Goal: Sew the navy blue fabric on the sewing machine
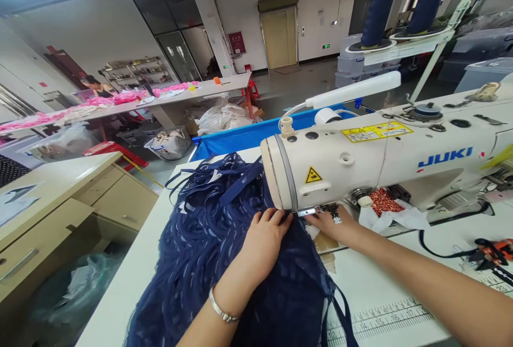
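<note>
Navy fabric [224,261] is spread across the white surface [132,277], heaped up to the left of the sewing machine [380,162] and trailing off the near edge. The left hand [266,237] is laid flat on the fabric, fingers spread and pointed at the machine head, fingertips just at the needle area. A silver bracelet [220,309] is seen on that wrist. The right hand [331,224] is placed under the machine arm, right beside the presser foot [306,211]; its fingers are stretched toward the foot, but whether fabric is pinched cannot be told, as the fingertips are hidden by the head. Loose navy straps [192,181] are looped at the far side of the heap. A printed ruler [380,317] is marked along the surface's near edge. Orange-handled scissors [491,253] are lying far right. Two navy thread cones [377,15] are standing on the rack behind the machine. A blue bin [248,136] is set beyond the surface.
</note>
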`<act>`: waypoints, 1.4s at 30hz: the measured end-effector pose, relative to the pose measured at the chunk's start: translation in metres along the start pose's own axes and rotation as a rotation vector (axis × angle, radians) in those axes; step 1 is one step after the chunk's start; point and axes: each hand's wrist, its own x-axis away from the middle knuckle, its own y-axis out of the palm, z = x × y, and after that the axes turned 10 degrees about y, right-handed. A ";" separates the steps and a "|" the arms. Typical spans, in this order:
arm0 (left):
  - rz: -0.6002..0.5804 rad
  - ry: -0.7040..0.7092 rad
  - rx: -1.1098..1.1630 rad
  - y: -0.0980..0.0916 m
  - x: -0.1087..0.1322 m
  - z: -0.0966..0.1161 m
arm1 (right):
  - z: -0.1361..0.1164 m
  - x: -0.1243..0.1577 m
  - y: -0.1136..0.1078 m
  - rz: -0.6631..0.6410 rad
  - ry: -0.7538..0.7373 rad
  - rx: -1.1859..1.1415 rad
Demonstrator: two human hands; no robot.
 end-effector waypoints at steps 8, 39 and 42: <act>-0.003 -0.016 -0.047 0.001 -0.002 0.006 | 0.004 -0.008 0.031 -0.018 0.159 -0.140; 0.116 0.167 0.242 0.002 0.000 -0.001 | 0.007 -0.009 0.023 -0.083 0.076 -0.229; 0.133 0.174 0.271 0.002 0.000 -0.001 | 0.004 -0.006 0.012 -0.147 0.082 -0.189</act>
